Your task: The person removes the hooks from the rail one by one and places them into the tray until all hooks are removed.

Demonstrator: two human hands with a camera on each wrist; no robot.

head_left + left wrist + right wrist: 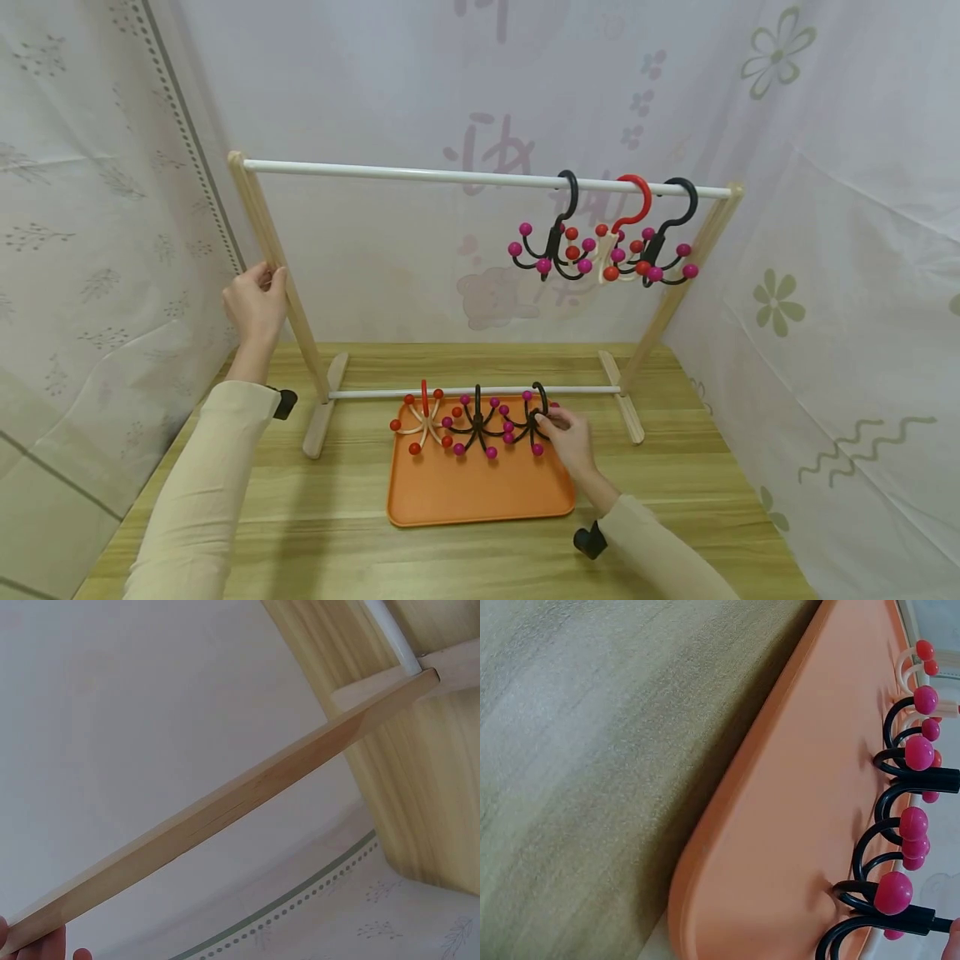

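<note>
My left hand (257, 304) grips the left wooden post (281, 271) of a rack, partway up; its fingertips (46, 946) show at the corner of the left wrist view. On an orange tray (480, 492) stand three multi-arm hangers with ball tips. My right hand (568, 442) pinches the rightmost, a black hanger (533, 422) with pink balls, near its stem. Beside it are another black hanger (477, 423) and a cream hanger (425, 417) with a red hook. In the right wrist view the pinched black hanger (911, 918) is partly cut off.
From the right half of the rack's white top rod (390, 173) hang a black hanger (553, 242), a cream hanger with a red hook (636, 187) and another black hanger (656, 247). A lower rod (375, 394) crosses behind the tray. Patterned curtains (847, 250) surround the wooden table (337, 533).
</note>
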